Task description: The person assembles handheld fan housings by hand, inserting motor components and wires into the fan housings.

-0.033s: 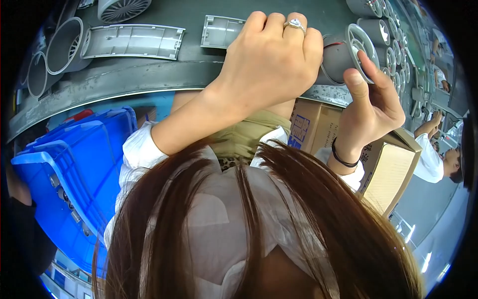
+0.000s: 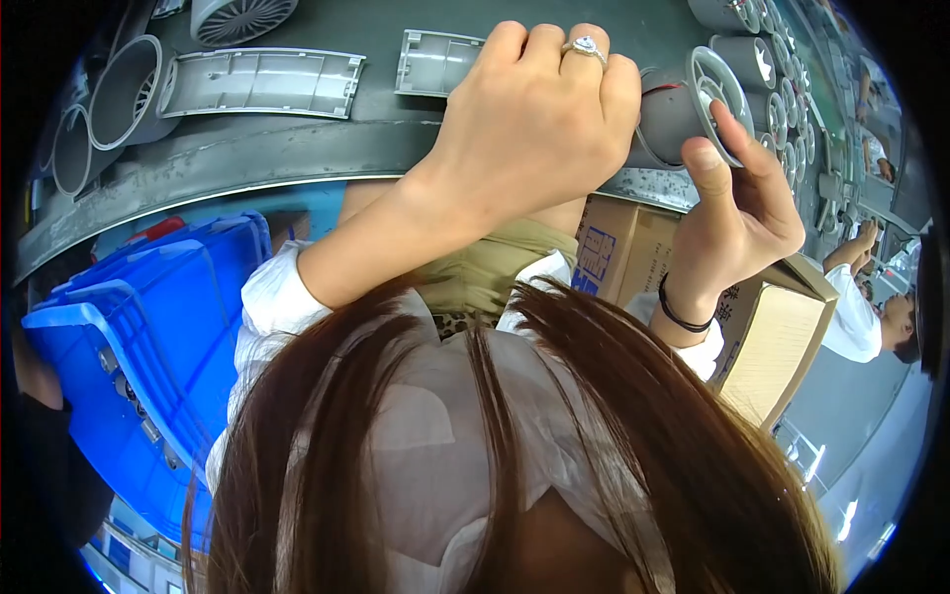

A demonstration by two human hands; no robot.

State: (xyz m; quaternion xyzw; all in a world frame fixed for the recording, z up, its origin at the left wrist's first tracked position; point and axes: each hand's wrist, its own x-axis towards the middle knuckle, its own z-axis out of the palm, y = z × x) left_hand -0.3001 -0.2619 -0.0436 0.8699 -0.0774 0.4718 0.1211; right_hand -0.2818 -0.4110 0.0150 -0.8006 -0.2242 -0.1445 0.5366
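Observation:
A grey cylindrical housing (image 2: 665, 124) lies on its side between my hands, with a bit of red wire showing near its left end. At its right end is a pale ring-shaped rim (image 2: 705, 99). My right hand (image 2: 737, 213) grips that rim between thumb and fingers. My left hand (image 2: 544, 124), wearing a ring, is closed with its back toward me, right against the housing's left end. Its fingertips and anything inside them are hidden. Behind my left hand, a curved grey half-shell (image 2: 435, 64) is partly covered.
Another half-shell (image 2: 262, 81) lies left, beside an open cylinder (image 2: 124, 94) and a finned round part (image 2: 242, 20). Several grey housings (image 2: 777, 104) stand in rows at right. Below the bench edge are a blue crate (image 2: 148, 317) and cardboard boxes (image 2: 638, 252). A co-worker (image 2: 856, 317) is far right.
The half-shells and the finned part at left sit very slightly further left. My hands and the housing have hardly moved.

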